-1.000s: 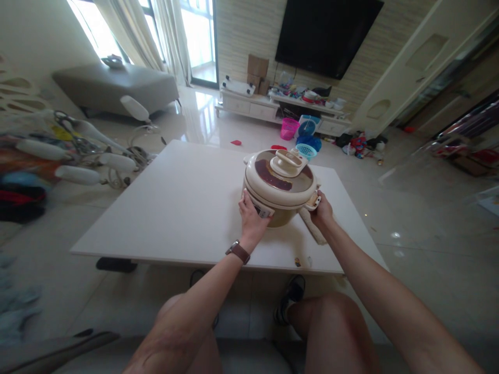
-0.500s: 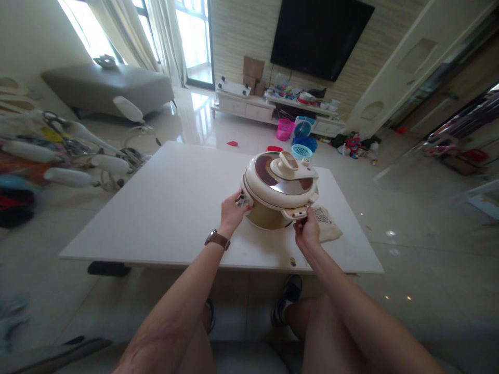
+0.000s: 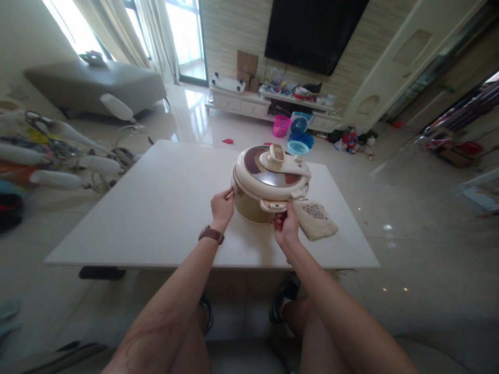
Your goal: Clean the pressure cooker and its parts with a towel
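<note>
A cream pressure cooker with a brown and silvery lid is over the white table; whether its base touches the tabletop I cannot tell. My left hand is closed at the cooker's left side, where its fingertips are partly hidden behind the rim. Around the side handle at the front, my right hand is closed, fingers curled beneath it. A beige cloth pouch with a dark printed pattern lies on the table just right of the cooker.
Beyond the table stand a pink basket, a light-blue basket and a low white cabinet with clutter on top. A lamp with several white shades is at the left. My legs are under the table's front edge.
Both hands have shifted left with the pressure cooker, turning it somewhat. More of the cloth pouch now shows at its right.
</note>
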Available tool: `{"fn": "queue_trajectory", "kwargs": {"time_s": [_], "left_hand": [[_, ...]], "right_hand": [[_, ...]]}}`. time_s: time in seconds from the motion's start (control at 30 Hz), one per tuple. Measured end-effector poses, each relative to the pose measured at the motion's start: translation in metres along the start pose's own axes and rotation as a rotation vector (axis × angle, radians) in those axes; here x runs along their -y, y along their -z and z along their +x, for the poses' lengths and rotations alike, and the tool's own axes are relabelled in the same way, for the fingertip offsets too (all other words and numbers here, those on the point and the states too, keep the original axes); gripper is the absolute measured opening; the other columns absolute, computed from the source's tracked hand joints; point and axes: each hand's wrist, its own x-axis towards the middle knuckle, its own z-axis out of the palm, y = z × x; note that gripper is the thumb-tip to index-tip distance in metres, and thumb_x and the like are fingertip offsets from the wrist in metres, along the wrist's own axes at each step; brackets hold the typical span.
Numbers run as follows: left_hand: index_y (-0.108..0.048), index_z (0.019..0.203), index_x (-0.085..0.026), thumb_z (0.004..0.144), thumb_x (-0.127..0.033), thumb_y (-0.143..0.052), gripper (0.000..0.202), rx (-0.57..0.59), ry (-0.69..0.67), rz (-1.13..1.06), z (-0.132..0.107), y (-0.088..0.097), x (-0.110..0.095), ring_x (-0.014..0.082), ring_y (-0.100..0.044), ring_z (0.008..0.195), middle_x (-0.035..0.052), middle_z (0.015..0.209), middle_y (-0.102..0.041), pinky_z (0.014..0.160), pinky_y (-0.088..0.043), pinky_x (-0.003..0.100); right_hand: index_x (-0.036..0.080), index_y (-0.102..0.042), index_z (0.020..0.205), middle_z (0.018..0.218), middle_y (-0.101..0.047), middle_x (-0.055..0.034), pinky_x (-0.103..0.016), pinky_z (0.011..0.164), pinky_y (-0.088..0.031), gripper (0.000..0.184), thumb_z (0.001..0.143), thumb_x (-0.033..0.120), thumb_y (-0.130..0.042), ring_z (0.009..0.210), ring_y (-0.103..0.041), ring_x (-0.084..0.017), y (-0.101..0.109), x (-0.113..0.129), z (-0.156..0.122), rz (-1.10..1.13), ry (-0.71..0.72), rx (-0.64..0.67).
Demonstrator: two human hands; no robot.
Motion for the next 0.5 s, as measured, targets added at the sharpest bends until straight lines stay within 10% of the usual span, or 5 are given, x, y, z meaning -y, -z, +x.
{"fn": "queue_trajectory", "kwargs": {"time_s": [0.27,0.4,0.5], "left_hand": [[-0.068,0.140,-0.014,0.084,-0.005,-0.066,0.057,0.031,-0.034,-0.245,-0.010,-0.012,-0.003,0.0284,-0.069,0.134,0.0169,0.147,-0.069,0.115,-0.054,0.041],[-0.070,0.127,-0.016,0.083,-0.007,-0.064,0.046,-0.004,-0.065,-0.251,-0.016,-0.008,-0.006,0.0282,-0.071,0.129,0.0143,0.136,-0.075,0.112,-0.056,0.043],[-0.070,0.118,-0.018,0.083,-0.009,-0.062,0.037,-0.040,-0.070,-0.239,-0.017,-0.002,-0.008,0.0280,-0.073,0.124,0.0128,0.127,-0.077,0.108,-0.058,0.043]], "right_hand": [[0.022,-0.054,0.076,0.054,-0.052,0.0097,-0.016,0.042,-0.031,0.050,0.083,0.064,-0.082,0.044,-0.040,-0.005,-0.014,-0.013,0.013,-0.019,-0.103,0.124],[0.021,-0.062,0.076,0.060,-0.060,0.0058,-0.016,0.044,-0.035,0.041,0.076,0.051,-0.089,0.050,-0.049,-0.007,0.031,-0.002,0.038,-0.162,-0.050,0.171],[0.020,-0.061,0.070,0.057,-0.059,0.0067,-0.018,0.047,-0.037,0.028,0.067,0.021,-0.089,0.052,-0.051,-0.009,0.091,0.033,0.066,-0.339,0.126,-0.130]]}}
